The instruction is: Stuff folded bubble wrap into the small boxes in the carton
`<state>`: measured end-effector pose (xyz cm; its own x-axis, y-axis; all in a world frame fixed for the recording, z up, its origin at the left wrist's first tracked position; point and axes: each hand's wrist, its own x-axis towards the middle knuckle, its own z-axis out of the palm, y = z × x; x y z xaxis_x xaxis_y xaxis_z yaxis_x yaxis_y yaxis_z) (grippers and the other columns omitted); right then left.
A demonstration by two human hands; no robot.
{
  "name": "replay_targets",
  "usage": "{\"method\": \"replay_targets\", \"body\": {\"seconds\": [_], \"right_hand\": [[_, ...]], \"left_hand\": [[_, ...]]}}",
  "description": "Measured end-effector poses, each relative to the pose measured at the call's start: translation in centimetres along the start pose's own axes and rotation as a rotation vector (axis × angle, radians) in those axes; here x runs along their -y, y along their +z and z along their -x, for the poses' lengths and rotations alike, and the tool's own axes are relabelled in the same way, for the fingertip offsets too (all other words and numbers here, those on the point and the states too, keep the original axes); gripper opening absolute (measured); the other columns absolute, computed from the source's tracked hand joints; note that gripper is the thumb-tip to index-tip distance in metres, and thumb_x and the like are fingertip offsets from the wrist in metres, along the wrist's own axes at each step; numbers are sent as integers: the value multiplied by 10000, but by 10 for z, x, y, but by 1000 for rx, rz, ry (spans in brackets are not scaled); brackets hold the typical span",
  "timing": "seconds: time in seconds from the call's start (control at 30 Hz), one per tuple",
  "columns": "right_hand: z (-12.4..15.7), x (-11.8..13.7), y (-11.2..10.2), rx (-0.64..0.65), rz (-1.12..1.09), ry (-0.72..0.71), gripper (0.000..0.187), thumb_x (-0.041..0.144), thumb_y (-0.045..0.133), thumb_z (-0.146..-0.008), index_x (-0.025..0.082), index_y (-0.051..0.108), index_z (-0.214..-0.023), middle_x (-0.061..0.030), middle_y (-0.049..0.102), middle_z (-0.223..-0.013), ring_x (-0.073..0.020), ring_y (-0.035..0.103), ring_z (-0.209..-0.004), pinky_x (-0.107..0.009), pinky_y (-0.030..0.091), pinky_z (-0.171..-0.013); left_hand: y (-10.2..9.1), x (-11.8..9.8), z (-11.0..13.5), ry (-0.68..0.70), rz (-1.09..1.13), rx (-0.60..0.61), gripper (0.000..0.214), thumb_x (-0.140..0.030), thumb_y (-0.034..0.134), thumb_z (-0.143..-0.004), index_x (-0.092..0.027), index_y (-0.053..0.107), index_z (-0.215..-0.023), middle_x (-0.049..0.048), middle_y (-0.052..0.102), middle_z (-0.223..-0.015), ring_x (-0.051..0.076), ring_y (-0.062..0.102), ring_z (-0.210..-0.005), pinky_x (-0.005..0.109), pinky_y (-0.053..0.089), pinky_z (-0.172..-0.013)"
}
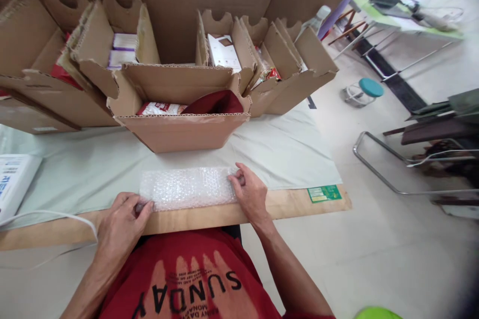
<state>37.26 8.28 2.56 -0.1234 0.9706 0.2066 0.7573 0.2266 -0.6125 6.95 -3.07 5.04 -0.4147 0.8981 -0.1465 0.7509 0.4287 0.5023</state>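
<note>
Our left hand point(120, 217) and right hand point(250, 192) pinch opposite ends of the bubble wrap point(190, 188) at the frame's lower middle, seemingly to keep it flat along the table point(292, 200). Above it, we have an open-topped bin point(185, 133), probably there for easy reach.

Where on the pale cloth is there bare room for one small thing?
Bare cloth shows at right, between the right hand, the front cardboard box and the green label. Another patch lies at left, between the white box and the bubble wrap. The back is crowded with other boxes; the front left, with the left hand and white cable.
</note>
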Motion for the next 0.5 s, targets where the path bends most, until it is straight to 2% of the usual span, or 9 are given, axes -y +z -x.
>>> {"method": "replay_targets", "body": {"seconds": [0.07,0.13,0.23,0.27,0.33,0.43,0.5], "right_hand": [[-3,-2,-1,28,125,-35,335,374,593,-974,190,663,-1245,-107,723,-991,-271,663,-904,-396,528,-831],[-6,-4,-3,40,206,-55,379,386,616,-955,175,651,-1268,-146,704,-1117,-311,641,-1009,-432,521,-872],[-12,-4,-6,97,191,-67,272,348,636,-927,208,677,-1156,-129,684,-1146,-304,629,-1030,-430,511,-900],[-15,-4,-6,121,153,-64,194,321,635,-917,218,683,-1073,-116,686,-1116,-293,631,-1016,-421,508,-898],[-18,-1,-8,153,44,-40,63,275,622,-896,224,655,-912,-96,687,-1042,-273,635,-977,-406,501,-887],[-18,5,-12,159,-187,70,100,297,604,-901,230,595,-829,-60,685,-908,-225,632,-844,-364,494,-813],[-16,9,-17,157,-346,165,156,360,617,-909,237,576,-822,-25,656,-788,-191,597,-729,-328,479,-724]], "left_hand": [[-1,0,1,-26,-70,17,357,-552,501,-858,-231,658,-861,97,654,-1018,277,641,-858,374,444,-718],[-3,0,1,-71,-124,21,421,-576,495,-862,-215,655,-1008,118,662,-1101,297,649,-887,377,434,-707],[-6,1,-3,-130,-152,44,517,-603,522,-852,-202,607,-1168,118,686,-1068,319,654,-916,367,417,-693],[-7,1,-4,-134,-150,59,498,-606,535,-847,-208,608,-1138,104,689,-1003,312,652,-894,359,409,-686],[-9,2,-7,-112,-148,90,391,-600,542,-845,-232,614,-954,71,666,-871,276,629,-800,344,389,-667],[-11,0,-7,-55,-124,116,357,-567,514,-851,-245,533,-699,49,617,-786,224,566,-684,336,356,-640],[-13,0,-5,-68,-74,114,364,-563,523,-831,-247,512,-651,35,600,-744,208,545,-648,333,354,-633]]}}
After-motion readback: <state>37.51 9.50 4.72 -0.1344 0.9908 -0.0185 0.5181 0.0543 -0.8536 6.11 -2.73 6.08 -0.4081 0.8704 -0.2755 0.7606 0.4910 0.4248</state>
